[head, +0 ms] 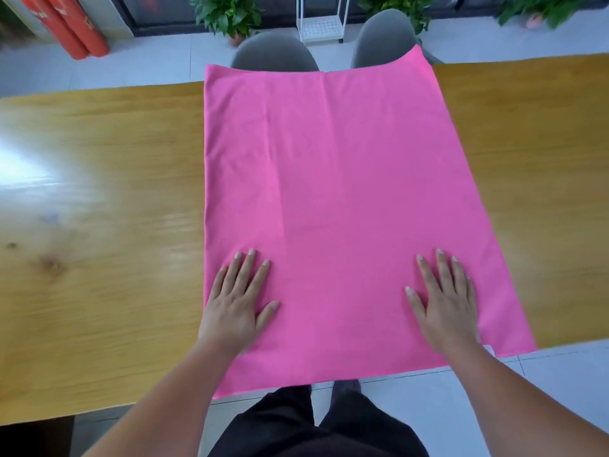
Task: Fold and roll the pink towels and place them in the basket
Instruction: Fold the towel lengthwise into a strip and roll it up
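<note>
Grips wide, left hand and right hand press pink towel; chairs beyond table.

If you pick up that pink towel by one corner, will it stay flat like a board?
Probably not. The pink towel looks thin and soft, with faint creases, and its far edge droops over the wooden table, so it would likely hang floppy. It seems light, and might slide on the shiny tabletop.

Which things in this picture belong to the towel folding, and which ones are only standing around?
For the job: pink towel, spread on the wooden table; left hand and right hand, both flat on the towel. No basket in view.
Only around: grey chairs, potted plants, white rack, red cylinders.
</note>
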Tool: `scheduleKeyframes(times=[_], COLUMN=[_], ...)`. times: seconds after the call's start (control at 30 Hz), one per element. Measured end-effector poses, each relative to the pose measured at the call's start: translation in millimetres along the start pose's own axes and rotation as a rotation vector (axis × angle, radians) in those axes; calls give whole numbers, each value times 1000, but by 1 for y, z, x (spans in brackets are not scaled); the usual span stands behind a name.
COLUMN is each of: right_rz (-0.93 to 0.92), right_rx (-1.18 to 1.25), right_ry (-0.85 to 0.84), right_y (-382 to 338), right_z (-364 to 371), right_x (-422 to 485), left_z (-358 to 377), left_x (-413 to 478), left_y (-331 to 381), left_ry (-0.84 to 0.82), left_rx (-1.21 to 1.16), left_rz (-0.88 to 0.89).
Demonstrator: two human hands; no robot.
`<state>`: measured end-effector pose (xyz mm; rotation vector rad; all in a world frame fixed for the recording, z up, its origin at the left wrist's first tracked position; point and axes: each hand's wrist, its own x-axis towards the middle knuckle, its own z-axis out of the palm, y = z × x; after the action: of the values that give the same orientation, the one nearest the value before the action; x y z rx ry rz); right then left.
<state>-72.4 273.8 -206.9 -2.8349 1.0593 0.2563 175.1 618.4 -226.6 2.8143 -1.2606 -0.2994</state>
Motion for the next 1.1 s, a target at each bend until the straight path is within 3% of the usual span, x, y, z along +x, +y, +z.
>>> scheduleKeyframes(times=[0.17, 0.33, 0.43, 0.57, 0.73, 0.83, 0.97, 1.1], right_rz=[159, 21, 62, 29, 120, 158, -12, -249], right_rx=[13, 32, 39, -6, 25, 30, 16, 45], right_ry=[-36, -32, -24, -99, -217, -249, -170, -224], right_y=[15, 10, 39, 64, 41, 22, -10, -52], right_z=[0, 11, 13, 6, -12, -25, -33, -33], right_x=[-9, -47, -65, -71, -69, -65, -64, -57], left_z=[-3, 7, 11, 3, -11, -25, -38, -48], left_x=[-6, -48, -74, -78, -87, -97, -101, -90], left_y=[19, 88, 87, 77, 82, 84, 75, 50], left_ry=[-29, -77, -115, -166, -273, -236, -137, -95], left_rx=[18, 24, 30, 32, -25, -83, -172, -303], left_rz=[-138, -27, -161, -129, -261, -295, -402, -531])
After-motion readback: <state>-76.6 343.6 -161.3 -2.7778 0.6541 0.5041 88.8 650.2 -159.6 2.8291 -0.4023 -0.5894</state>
